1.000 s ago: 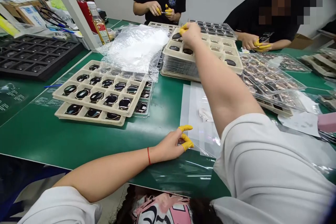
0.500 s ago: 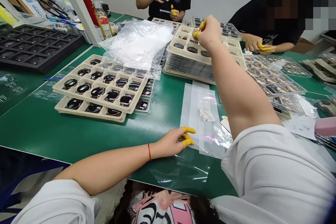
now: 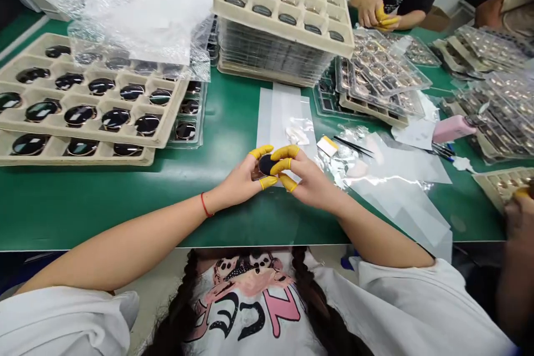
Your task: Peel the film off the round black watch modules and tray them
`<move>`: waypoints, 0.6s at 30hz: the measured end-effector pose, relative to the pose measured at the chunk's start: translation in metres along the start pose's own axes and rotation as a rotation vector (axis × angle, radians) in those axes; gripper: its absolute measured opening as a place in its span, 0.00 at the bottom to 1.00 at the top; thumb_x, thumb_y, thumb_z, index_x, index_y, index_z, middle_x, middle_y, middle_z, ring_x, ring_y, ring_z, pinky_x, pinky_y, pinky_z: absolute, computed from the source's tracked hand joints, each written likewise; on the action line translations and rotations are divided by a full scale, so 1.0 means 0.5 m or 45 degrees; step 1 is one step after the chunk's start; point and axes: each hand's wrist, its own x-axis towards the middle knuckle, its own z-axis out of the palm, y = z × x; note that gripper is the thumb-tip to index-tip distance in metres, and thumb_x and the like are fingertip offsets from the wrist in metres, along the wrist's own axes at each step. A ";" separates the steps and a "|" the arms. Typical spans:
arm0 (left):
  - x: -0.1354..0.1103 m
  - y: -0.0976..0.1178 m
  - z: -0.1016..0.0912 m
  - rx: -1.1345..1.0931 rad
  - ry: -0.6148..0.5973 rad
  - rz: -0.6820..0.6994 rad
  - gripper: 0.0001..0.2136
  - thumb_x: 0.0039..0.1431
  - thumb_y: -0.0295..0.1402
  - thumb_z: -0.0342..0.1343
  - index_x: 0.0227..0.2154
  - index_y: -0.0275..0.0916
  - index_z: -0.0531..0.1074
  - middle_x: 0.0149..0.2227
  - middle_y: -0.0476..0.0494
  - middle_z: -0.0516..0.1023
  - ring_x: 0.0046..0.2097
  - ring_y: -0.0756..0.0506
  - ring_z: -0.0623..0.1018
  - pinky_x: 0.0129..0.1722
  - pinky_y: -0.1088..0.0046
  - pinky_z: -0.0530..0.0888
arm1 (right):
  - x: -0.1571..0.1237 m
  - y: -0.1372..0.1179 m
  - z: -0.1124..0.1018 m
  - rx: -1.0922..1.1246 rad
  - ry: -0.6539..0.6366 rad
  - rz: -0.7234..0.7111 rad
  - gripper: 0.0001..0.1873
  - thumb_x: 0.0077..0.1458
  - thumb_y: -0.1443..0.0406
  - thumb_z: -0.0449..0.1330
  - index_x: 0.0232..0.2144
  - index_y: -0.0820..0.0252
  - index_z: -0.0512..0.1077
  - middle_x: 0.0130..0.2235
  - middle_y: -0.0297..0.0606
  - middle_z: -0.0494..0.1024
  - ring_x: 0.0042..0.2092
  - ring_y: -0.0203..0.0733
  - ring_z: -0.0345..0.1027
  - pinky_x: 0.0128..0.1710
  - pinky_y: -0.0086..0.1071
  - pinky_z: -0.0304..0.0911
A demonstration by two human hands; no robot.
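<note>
Between my two hands, over the front of the green table point(image 3: 233, 222), is a round black disc point(image 3: 265, 165) that looks like a watch face. My left hand point(image 3: 236, 182) pinches its left side with yellow-covered fingertips. From the right, my right hand point(image 3: 311, 181) closes its yellow-covered fingers on the disc, hiding part of it. White sheets point(image 3: 267, 117) lie just beyond, with a crumpled white cloth point(image 3: 297, 134) on them. Farther back, a beige tray point(image 3: 283, 28) of similar round pieces tops a tall stack of trays.
Left are beige trays point(image 3: 137, 136) of glossy dark discs, partly under plastic wrap point(image 3: 137, 5). On the right lie black tweezers point(image 3: 354, 146), a pink bottle point(image 3: 453, 128) and clear trays point(image 3: 384, 67). A co-worker's hands point(image 3: 373, 11) are across the table; another person's hand point(image 3: 519, 211) is at far right.
My right hand has come back from the tall tray stack to my left hand, and the black disc is now between them. The view has tilted down and turned right.
</note>
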 end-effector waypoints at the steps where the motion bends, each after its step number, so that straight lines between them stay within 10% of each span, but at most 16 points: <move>1: -0.003 -0.002 0.002 0.065 0.006 0.008 0.32 0.52 0.36 0.64 0.59 0.41 0.57 0.57 0.38 0.68 0.54 0.42 0.74 0.54 0.63 0.73 | -0.003 0.003 0.004 0.077 0.010 0.029 0.07 0.58 0.70 0.54 0.36 0.54 0.69 0.45 0.41 0.72 0.49 0.42 0.69 0.49 0.44 0.69; 9: -0.011 -0.007 0.013 0.322 -0.096 0.107 0.39 0.56 0.30 0.60 0.66 0.44 0.44 0.41 0.46 0.75 0.45 0.46 0.78 0.51 0.64 0.75 | -0.012 0.029 0.032 0.479 0.170 0.422 0.13 0.53 0.65 0.61 0.42 0.56 0.66 0.44 0.40 0.68 0.41 0.38 0.66 0.42 0.37 0.70; 18: -0.004 -0.011 0.010 0.375 -0.104 0.030 0.27 0.55 0.33 0.61 0.56 0.40 0.60 0.49 0.41 0.72 0.45 0.47 0.77 0.45 0.69 0.76 | -0.021 0.019 -0.001 -0.058 0.154 0.168 0.02 0.58 0.66 0.56 0.32 0.55 0.68 0.36 0.39 0.74 0.42 0.45 0.66 0.47 0.44 0.62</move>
